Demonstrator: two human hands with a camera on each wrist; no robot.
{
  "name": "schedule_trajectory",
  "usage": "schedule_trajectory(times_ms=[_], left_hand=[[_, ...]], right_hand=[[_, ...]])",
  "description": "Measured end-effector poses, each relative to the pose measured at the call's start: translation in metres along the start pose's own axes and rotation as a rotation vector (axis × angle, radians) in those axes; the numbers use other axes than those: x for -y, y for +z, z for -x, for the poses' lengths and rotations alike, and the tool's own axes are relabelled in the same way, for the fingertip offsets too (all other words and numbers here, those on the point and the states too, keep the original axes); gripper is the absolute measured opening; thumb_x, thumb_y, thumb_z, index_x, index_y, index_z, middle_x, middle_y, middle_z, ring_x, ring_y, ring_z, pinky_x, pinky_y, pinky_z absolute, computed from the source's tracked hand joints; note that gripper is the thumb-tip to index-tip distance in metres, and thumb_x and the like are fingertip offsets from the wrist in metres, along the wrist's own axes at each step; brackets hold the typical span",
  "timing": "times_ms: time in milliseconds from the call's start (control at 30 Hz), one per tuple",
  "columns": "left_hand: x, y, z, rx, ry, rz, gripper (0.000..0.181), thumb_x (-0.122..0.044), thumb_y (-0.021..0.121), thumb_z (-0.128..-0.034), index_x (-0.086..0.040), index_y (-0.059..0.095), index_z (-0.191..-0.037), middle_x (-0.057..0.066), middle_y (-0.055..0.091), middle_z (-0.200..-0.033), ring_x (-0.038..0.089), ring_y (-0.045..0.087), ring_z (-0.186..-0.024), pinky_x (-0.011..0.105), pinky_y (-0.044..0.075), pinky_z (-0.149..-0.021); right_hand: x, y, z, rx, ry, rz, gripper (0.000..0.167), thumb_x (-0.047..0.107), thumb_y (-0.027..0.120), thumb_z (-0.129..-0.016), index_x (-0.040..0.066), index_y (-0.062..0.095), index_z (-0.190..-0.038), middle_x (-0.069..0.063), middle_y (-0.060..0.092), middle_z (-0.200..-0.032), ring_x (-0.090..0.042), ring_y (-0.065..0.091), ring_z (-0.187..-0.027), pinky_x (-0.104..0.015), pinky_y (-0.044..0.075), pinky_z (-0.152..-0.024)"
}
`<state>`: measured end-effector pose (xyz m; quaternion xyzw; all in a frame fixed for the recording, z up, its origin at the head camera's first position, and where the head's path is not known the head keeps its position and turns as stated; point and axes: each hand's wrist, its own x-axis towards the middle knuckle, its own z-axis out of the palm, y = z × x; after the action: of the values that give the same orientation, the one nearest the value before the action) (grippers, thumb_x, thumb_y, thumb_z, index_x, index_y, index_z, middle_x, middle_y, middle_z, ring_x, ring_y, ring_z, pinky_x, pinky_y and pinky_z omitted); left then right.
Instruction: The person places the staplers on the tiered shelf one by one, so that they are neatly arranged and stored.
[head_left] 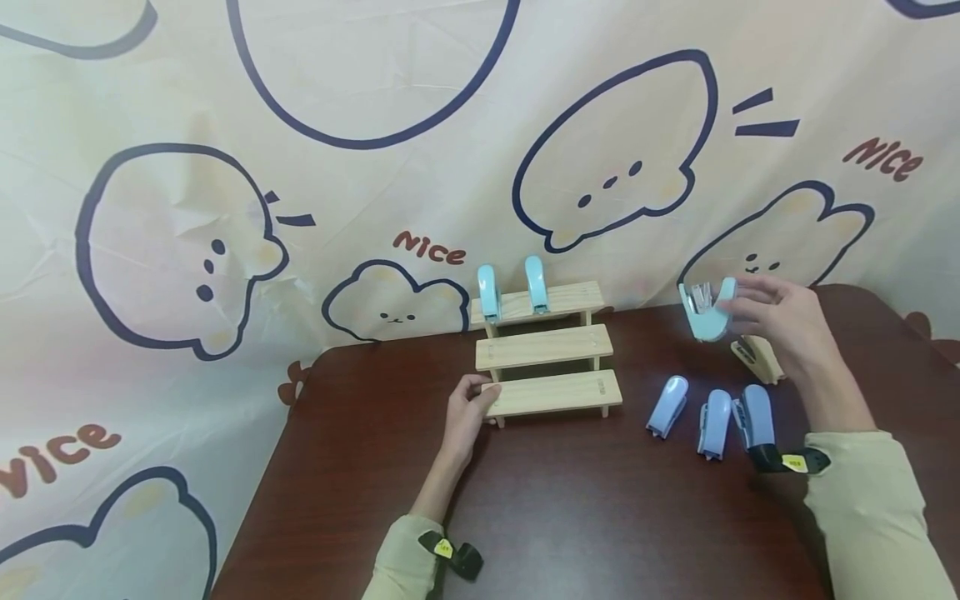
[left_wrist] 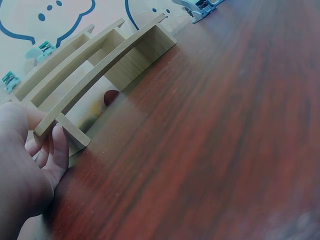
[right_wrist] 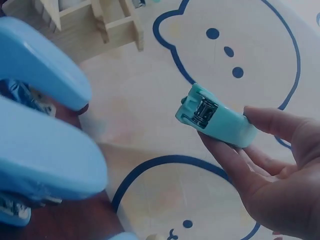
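Note:
My left hand (head_left: 467, 408) grips the left end of the lowest board of a three-tier wooden stand (head_left: 555, 393), its thumb on top and fingers curled underneath in the left wrist view. In my right hand (right_wrist: 280, 165), thumb and fingers pinch a mint-green stapler (right_wrist: 220, 117) by one end, lifted above the table at the right. Two light blue-green staplers (head_left: 489, 293) stand on the stand's top board. Blue staplers (head_left: 667, 407) stand on the table below my right hand. A cream stapler (head_left: 757, 358) is partly hidden behind that hand.
A dark reddish-brown table (head_left: 600, 517) carries the stand near its back edge. Behind it hangs a pale cloth (head_left: 420, 192) with cartoon outlines and lettering. Two blue staplers (right_wrist: 40, 150) loom close at the left of the right wrist view.

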<state>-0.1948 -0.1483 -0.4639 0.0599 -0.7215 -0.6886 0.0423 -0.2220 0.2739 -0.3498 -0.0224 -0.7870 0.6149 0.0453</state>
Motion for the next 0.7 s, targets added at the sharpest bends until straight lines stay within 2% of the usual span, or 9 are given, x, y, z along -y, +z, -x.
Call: schedule_trajectory(times_ms=[33, 100, 267, 400, 500, 700], left_hand=[[0.0, 0.0, 0.0, 0.0, 0.001, 0.0, 0.027, -0.015, 0.069, -0.0968, 0.003, 0.061, -0.115, 0.006, 0.059, -0.096, 0.012, 0.058, -0.069, 0.023, 0.052, -0.055], [-0.001, 0.0, 0.001, 0.001, 0.002, 0.004, 0.026, -0.014, 0.069, -0.0965, 0.003, 0.062, -0.114, 0.006, 0.059, -0.096, 0.012, 0.058, -0.068, 0.023, 0.052, -0.055], [-0.002, 0.001, 0.001, 0.005, -0.014, 0.017, 0.025, -0.013, 0.069, -0.0971, 0.003, 0.061, -0.115, 0.006, 0.058, -0.096, 0.013, 0.059, -0.068, 0.023, 0.053, -0.055], [-0.002, 0.001, 0.002, 0.027, -0.026, 0.01, 0.026, -0.012, 0.066, -0.0987, 0.005, 0.06, -0.117, 0.004, 0.058, -0.096, 0.013, 0.058, -0.066, 0.024, 0.053, -0.055], [-0.006, 0.001, 0.003, 0.036, -0.035, -0.003, 0.025, -0.009, 0.066, -0.0988, 0.007, 0.06, -0.117, 0.005, 0.059, -0.095, 0.013, 0.058, -0.066, 0.025, 0.053, -0.057], [-0.035, 0.002, 0.019, 0.03, -0.033, 0.014, 0.023, -0.006, 0.065, -0.0977, 0.008, 0.06, -0.115, 0.005, 0.058, -0.094, 0.012, 0.058, -0.068, 0.026, 0.054, -0.059]], right_hand=[[0.002, 0.0, 0.001, -0.012, 0.004, -0.02, 0.058, 0.026, 0.075, -0.098, 0.003, 0.05, -0.145, 0.023, 0.065, -0.099, 0.001, 0.067, -0.086, -0.015, 0.057, -0.073], [0.005, 0.001, 0.003, -0.036, 0.008, -0.073, 0.055, 0.026, 0.077, -0.096, 0.008, 0.054, -0.142, 0.022, 0.066, -0.1, 0.001, 0.067, -0.086, -0.015, 0.057, -0.073], [0.016, 0.005, 0.008, -0.092, -0.01, -0.29, 0.038, 0.024, 0.085, -0.089, 0.021, 0.067, -0.122, 0.016, 0.071, -0.1, -0.002, 0.069, -0.087, -0.016, 0.057, -0.071], [0.024, 0.015, 0.009, -0.109, -0.041, -0.467, 0.032, 0.018, 0.086, -0.087, 0.019, 0.073, -0.116, 0.009, 0.074, -0.1, -0.006, 0.07, -0.089, -0.018, 0.059, -0.072], [0.027, 0.027, 0.008, -0.106, -0.067, -0.506, 0.034, 0.016, 0.085, -0.088, 0.016, 0.072, -0.119, 0.006, 0.073, -0.105, -0.009, 0.069, -0.094, -0.019, 0.059, -0.074], [0.032, 0.047, 0.005, -0.091, -0.105, -0.524, 0.043, 0.015, 0.084, -0.089, 0.008, 0.067, -0.127, 0.003, 0.069, -0.114, -0.012, 0.066, -0.103, -0.019, 0.058, -0.078]])
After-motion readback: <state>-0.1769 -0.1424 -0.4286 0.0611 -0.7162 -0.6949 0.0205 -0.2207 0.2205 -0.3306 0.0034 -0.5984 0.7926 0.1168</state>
